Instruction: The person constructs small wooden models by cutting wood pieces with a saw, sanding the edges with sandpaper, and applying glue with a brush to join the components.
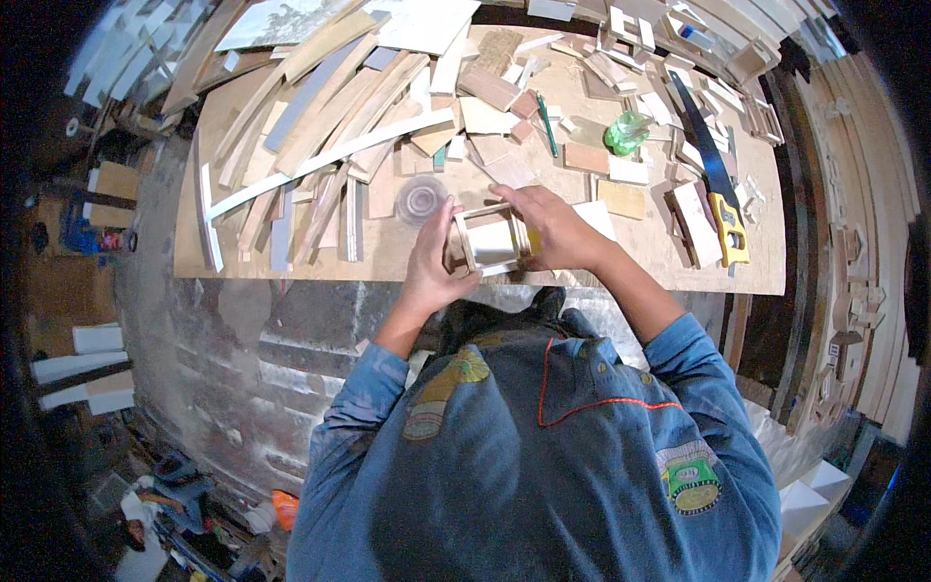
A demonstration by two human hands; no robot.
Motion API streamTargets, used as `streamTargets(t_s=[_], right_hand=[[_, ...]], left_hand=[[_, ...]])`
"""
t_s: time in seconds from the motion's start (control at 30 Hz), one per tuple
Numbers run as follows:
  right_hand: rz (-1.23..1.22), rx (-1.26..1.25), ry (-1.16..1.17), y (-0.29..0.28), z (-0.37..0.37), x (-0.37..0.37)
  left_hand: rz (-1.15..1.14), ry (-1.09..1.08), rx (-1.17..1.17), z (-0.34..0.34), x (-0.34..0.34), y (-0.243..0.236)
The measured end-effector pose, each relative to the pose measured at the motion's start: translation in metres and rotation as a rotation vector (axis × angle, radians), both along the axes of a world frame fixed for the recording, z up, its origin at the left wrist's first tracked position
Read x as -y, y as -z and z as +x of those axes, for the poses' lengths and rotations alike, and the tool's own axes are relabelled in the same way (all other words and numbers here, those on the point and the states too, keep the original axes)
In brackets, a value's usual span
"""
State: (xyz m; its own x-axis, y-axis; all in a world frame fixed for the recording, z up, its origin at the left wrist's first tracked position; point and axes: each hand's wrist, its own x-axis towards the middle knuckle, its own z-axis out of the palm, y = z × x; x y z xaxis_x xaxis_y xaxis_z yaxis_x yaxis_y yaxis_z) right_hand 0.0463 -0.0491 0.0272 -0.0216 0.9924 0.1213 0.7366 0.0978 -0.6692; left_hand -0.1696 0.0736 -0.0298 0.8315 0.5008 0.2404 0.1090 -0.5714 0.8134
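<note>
Together, left fingers (450, 215), right fingers (511, 195) around boxy wooden piece (493, 234)

A: Straight to four o'clock, on the denim shirt (524, 475): a green-and-yellow embroidered patch (691, 482), and there's lettering in its green middle!
B: Small, pale lettering, and it's too blurred to read out with certainty. What about the rounded lower part?
A: A ring of tiny dark marks around it, and I can't tell whether they're letters.
B: Swing to six o'clock, same shirt: a mustard-coloured patch (446, 393), banded toward its lower end.
A: Any words there?
B: None I can make out! And eleven o'clock, the pale sheet (267, 24)?
A: Dark grey markings on it, nothing legible.
</note>
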Motion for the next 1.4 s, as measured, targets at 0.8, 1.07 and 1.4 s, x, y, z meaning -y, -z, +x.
streamTargets(t_s=[0.8, 1.07, 1.4], right_hand=[[-0.034, -1.041, 0.550, -0.043, 0.040, 0.086], [-0.122, -1.323, 0.428, -0.042, 0.103, 0.100], [-0.173, -1.023, 0.310, -0.066, 0.216, 0.121]], left_hand=[[-0.998, 0.234, 0.146, 0.083, 0.017, -0.060], [-1.045, 0.110, 0.076, 0.127, 0.030, -0.071], [-0.949, 0.259, 0.094, 0.239, 0.048, -0.101]])
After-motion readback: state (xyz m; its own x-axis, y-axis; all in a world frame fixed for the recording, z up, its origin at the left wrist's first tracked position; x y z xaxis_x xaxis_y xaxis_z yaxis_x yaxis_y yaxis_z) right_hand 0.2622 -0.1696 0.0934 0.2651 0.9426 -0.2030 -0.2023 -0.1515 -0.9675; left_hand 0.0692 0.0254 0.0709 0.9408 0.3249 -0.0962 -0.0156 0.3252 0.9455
